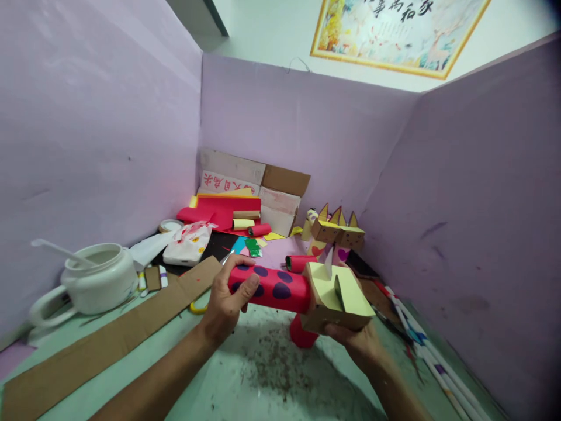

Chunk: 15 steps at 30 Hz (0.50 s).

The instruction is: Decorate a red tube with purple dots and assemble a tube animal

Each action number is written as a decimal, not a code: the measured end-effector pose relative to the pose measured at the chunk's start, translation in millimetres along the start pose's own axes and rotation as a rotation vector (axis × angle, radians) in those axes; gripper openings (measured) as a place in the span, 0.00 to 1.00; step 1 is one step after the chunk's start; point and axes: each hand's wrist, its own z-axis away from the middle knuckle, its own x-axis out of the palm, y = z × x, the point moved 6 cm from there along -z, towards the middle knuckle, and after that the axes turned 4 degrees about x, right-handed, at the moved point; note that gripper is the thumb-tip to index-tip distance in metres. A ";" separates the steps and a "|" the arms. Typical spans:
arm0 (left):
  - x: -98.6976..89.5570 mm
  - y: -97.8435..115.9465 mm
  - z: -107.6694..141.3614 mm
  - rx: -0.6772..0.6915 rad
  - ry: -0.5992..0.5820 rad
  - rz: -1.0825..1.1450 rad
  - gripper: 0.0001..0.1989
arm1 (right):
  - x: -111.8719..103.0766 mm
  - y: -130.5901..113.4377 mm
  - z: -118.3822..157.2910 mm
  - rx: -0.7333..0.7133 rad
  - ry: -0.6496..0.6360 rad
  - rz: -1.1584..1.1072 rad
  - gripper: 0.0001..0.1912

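My left hand (232,295) is closed around the far left end of a red paper tube (287,290) with dark purple spots. The tube lies sideways above the table, its right end against a small cardboard box (335,318) topped with pale yellow paper (322,282). A white pointed piece and a folded flap stand up from that top. My right hand (350,339) grips the box from below and behind, its fingers partly hidden. Under the box, a plain red tube (303,332) stands on the table. Another red tube (301,263) lies just behind.
A white mug (100,278) with a spoon stands at left, beside a long cardboard strip (118,339). Scissors (199,306) lie near my left hand. Cardboard animal figures (337,234), red paper (223,210) and a folded carton (280,202) are behind. White-wrapped rods (433,356) lie at right.
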 end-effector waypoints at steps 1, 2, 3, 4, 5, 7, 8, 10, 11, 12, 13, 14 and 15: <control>-0.7 2.8 -1.3 0.005 -0.013 0.000 0.20 | 4.7 -2.5 -0.2 0.001 -0.003 -0.058 0.33; -1.6 7.3 -3.3 0.018 -0.031 0.007 0.21 | 10.1 -6.6 -0.5 0.002 -0.004 -0.131 0.30; -2.5 13.3 -6.0 0.037 -0.051 0.027 0.23 | 16.8 -11.7 -0.9 0.010 -0.017 -0.215 0.29; -3.3 20.5 -9.3 0.058 -0.073 0.058 0.25 | 23.6 -17.9 -1.2 0.012 -0.029 -0.294 0.29; -3.9 28.4 -12.8 0.080 -0.092 0.101 0.27 | 29.6 -24.6 -1.5 0.008 -0.033 -0.369 0.31; -3.0 43.2 -19.6 0.104 -0.130 0.194 0.31 | 38.9 -34.9 -2.0 0.008 -0.028 -0.496 0.35; -1.1 48.7 -22.4 0.106 -0.151 0.244 0.33 | 41.9 -37.3 -2.1 0.018 -0.020 -0.554 0.36; 4.5 53.2 -25.9 0.086 -0.178 0.330 0.36 | 46.1 -37.0 -2.3 0.048 -0.011 -0.659 0.35; 7.6 51.9 -26.9 0.067 -0.181 0.357 0.37 | 47.7 -35.1 -2.3 0.065 -0.012 -0.702 0.34; 10.2 48.2 -27.5 0.045 -0.174 0.362 0.37 | 49.2 -32.8 -2.3 0.079 -0.017 -0.735 0.32; 12.4 42.8 -28.0 0.018 -0.162 0.342 0.38 | 50.6 -30.9 -2.3 0.087 -0.023 -0.756 0.31; 14.6 36.6 -28.5 -0.012 -0.160 0.293 0.37 | 51.7 -29.3 -2.2 0.090 -0.025 -0.767 0.30; 17.4 29.9 -29.0 -0.048 -0.180 0.218 0.37 | 52.8 -28.5 -2.1 0.090 -0.023 -0.773 0.29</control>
